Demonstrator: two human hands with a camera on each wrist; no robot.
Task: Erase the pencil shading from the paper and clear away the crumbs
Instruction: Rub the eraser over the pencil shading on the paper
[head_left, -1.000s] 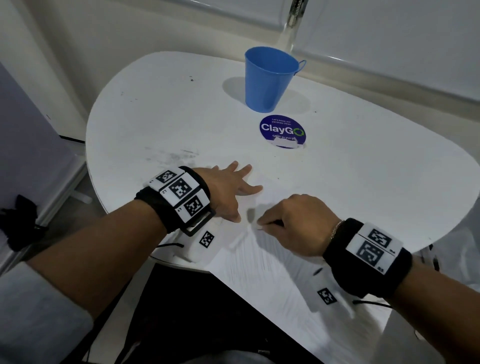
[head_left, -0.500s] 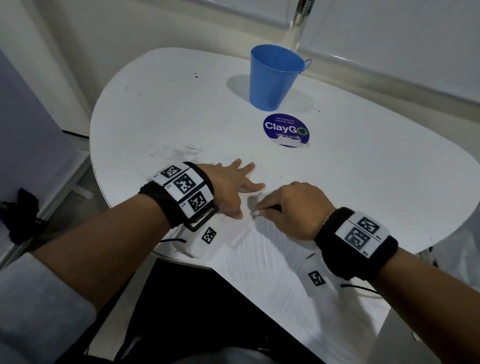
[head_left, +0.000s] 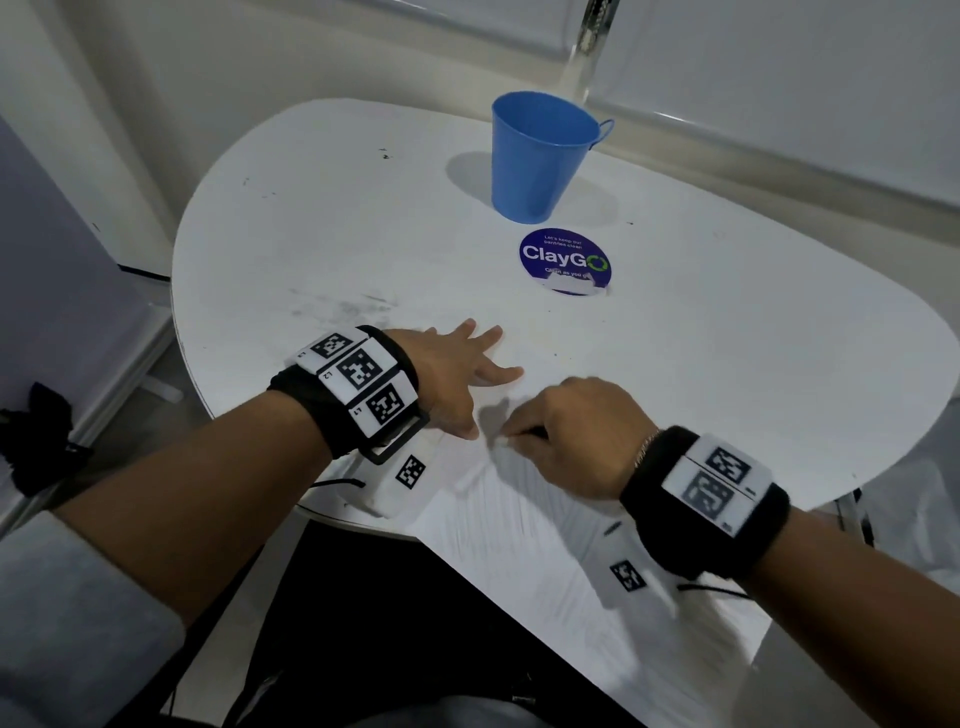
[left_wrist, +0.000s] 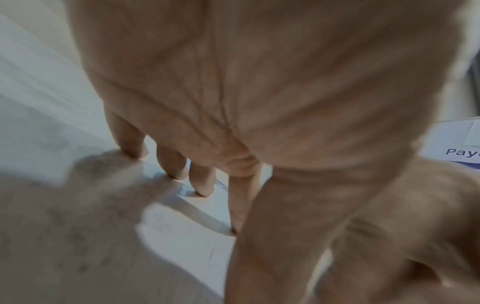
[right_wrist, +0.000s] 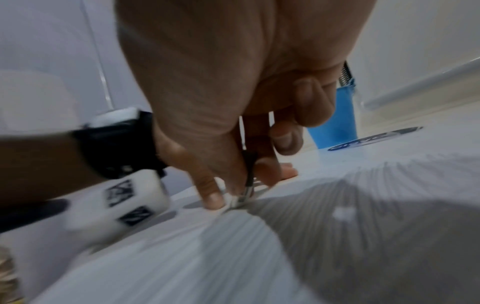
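The left hand (head_left: 457, 374) lay flat on the far corner of the sheet of paper (head_left: 524, 551), fingers straight and fanned, thumb out toward the other hand; in my judgement it was there to pin the sheet so that rubbing would not drag or crease it. The left wrist view agreed: the fingertips (left_wrist: 179, 170) pressed down on a pale surface. The paper sat at the near edge of the white table (head_left: 727, 364), one corner hanging over the rim toward the person, and faint grey pencil shading (head_left: 519, 519) streaked the part nearest the hands.

The right hand (head_left: 566, 431) was curled, thumb and forefinger pinching a slim dark pencil-like tool (right_wrist: 249, 170) with a metal collar, its lower end pressed to the paper just beside the left thumb. Whether that end carried an eraser tip was hidden by the fingers and by blur, though the task made it likely. The low pinch near the working end probably gave pressure and short, controlled strokes.

No crumbs could be made out; they were too small or lost in blur. A blue cup (head_left: 540, 156) stood well away at the far side, with a round ClayGo sticker (head_left: 565, 260) on the table in front of it, both clear of the work
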